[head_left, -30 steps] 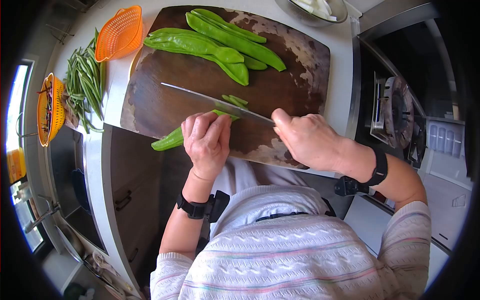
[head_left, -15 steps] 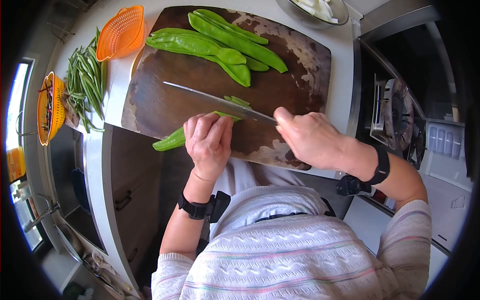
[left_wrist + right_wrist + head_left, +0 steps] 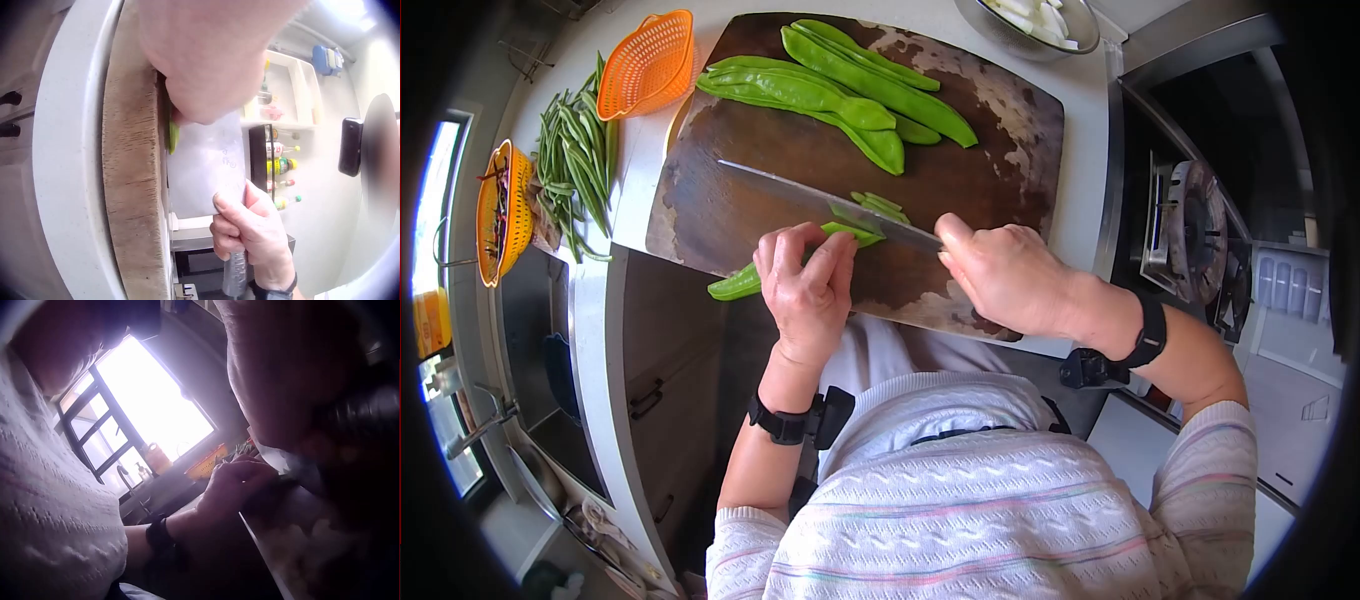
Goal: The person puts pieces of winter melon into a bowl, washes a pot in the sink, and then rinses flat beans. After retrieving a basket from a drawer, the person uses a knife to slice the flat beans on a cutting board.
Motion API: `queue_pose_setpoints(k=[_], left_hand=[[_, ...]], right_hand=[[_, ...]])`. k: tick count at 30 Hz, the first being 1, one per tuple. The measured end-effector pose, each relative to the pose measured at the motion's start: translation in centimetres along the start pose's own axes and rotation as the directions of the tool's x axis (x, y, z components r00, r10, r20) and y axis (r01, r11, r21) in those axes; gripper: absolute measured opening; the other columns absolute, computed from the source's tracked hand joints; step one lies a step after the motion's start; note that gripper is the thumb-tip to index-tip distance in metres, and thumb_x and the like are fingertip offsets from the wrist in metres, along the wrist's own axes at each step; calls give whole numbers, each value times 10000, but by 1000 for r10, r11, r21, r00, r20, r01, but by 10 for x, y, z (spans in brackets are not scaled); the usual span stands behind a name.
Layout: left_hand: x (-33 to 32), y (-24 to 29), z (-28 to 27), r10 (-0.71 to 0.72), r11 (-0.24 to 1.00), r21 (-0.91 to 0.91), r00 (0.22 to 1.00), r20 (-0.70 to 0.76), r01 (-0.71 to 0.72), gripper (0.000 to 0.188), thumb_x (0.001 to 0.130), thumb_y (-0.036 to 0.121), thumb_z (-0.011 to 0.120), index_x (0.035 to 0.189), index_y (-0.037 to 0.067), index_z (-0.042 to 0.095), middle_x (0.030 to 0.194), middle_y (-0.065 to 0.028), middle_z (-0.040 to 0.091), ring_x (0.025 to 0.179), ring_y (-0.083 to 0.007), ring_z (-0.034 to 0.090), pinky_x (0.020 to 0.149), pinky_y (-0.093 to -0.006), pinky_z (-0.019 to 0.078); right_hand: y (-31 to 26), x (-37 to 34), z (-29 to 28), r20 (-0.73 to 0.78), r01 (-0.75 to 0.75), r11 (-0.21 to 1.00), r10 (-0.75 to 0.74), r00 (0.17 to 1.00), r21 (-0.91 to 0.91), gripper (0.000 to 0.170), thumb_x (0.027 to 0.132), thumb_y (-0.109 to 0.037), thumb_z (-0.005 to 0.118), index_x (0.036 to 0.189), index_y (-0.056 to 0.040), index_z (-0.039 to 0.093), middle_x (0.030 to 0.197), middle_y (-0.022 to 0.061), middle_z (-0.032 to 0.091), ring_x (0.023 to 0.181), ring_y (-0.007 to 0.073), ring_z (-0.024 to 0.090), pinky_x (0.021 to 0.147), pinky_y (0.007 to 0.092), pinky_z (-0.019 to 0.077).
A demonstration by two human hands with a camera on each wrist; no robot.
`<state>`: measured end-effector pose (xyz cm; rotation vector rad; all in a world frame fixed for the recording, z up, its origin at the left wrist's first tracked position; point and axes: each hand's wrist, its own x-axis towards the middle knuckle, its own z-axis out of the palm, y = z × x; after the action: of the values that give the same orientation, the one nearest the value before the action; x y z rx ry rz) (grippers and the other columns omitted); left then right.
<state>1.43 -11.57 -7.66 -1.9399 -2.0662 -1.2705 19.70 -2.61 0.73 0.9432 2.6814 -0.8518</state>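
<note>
Head view: the left hand (image 3: 803,290), its fingers bent, holds a flat green pod (image 3: 735,284) at the near edge of the cutting board (image 3: 730,215), while the right hand (image 3: 1005,275) grips a broad knife (image 3: 800,190) slanted over the board. Cut slices (image 3: 882,206) lie near the board's middle, whole pods (image 3: 880,85) toward its far side. Left of the board sits an orange basket (image 3: 645,70). The dim right wrist view leaves unclear whether knife touches pod.
</note>
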Motion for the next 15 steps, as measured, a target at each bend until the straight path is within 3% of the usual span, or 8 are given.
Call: queue_pose_setpoints(k=[4, 10, 12, 15], left_hand=[[-2, -2, 2, -5, 1000, 6, 1000, -25, 5, 145, 685, 30, 725, 815, 80, 682, 812, -49, 571, 763, -234, 530, 670, -335, 438], [-3, -4, 6, 7, 1000, -1, 999, -48, -7, 151, 664, 35, 724, 795, 88, 671, 798, -37, 568, 757, -228, 527, 670, -339, 413], [-4, -5, 7, 17, 1000, 3, 997, -70, -17, 170, 643, 40, 725, 790, 101, 665, 794, -28, 566, 757, -222, 527, 668, -345, 397], [-4, -3, 7, 12, 1000, 17, 998, -61, -11, 168, 645, 37, 724, 791, 96, 664, 792, -27, 566, 753, -222, 528, 669, -344, 397]], right_hand=[[1, -10, -7, 11, -19, 999, 19, 1000, 38, 145, 784, -9, 480, 882, 18, 377, 596, 214, 574, 640, 418, 608, 573, 502, 478], [-6, -21, -13, 49, 9, 999, -6, 999, -52, 118, 810, -30, 471, 887, 9, 391, 587, 189, 581, 626, 381, 628, 549, 460, 503], [-7, -18, -5, -65, 64, 995, -70, 995, -83, 136, 839, -49, 514, 864, -4, 388, 535, 150, 541, 554, 357, 601, 497, 436, 473], [-13, -1, 9, -98, 93, 977, -113, 989, -192, 153, 815, -41, 519, 879, -8, 384, 543, 147, 548, 566, 347, 610, 507, 436, 479]])
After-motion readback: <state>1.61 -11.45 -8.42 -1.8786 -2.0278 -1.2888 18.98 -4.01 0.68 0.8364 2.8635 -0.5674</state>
